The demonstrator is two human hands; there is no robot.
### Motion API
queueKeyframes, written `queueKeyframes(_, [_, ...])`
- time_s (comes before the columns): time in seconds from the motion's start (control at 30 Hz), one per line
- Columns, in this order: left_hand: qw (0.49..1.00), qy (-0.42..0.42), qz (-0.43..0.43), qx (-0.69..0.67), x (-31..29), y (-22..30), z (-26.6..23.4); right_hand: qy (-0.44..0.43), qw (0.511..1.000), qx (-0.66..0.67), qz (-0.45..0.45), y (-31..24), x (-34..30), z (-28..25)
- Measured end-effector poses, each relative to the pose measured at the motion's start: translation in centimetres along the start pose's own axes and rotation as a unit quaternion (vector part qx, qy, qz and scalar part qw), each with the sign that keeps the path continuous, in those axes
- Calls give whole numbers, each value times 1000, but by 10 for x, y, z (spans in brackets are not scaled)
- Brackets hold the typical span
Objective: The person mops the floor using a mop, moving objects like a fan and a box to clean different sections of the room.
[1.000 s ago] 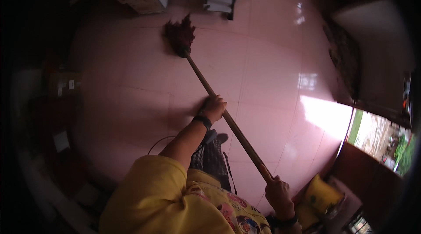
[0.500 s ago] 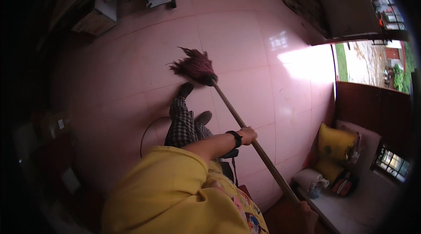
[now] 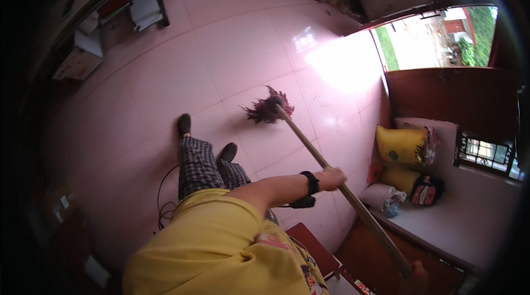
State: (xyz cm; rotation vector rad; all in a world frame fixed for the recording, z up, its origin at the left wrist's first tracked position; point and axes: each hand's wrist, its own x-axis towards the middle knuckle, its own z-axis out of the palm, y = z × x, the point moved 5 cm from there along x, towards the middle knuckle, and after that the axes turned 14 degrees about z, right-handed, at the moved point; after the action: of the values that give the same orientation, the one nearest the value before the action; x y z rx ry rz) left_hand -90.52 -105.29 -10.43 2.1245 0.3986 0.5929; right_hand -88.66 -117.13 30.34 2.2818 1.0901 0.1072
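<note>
My left hand [image 3: 331,178], with a black band at the wrist, is closed around the wooden handle of a mop [image 3: 312,150], partway along it. Near the upper end of that handle, at the lower right, my right hand [image 3: 418,277] is dim and partly cut off by the dark rim; its fingers appear wrapped round the end. The handle slants down to the far left. Dark red strands of the mop head [image 3: 268,110] spread on the pink tiled floor [image 3: 160,82], ahead and to the right of my shoes [image 3: 227,152].
An open doorway [image 3: 436,41] lets bright light in at the right. Yellow sacks [image 3: 400,145], a white bag [image 3: 378,198] and a pink-black bag [image 3: 425,190] rest by the right wall. A cable [image 3: 161,198] loops beside my legs. Furniture [image 3: 83,54] stands far left.
The mop head has swept rightward across the floor, from in front of my feet to their right. Both hands have stayed on the handle. The view has shifted too.
</note>
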Motion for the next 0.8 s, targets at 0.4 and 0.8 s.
queueKeyframes(0.4, [916,309,-246,68,-243,-172,-150,-35,909,43,-414,-299,63,-24])
queueKeyframes(0.8, [748,433,-398,307,-622,-228,-318,37,744,-150,-651,-599,-96,-21])
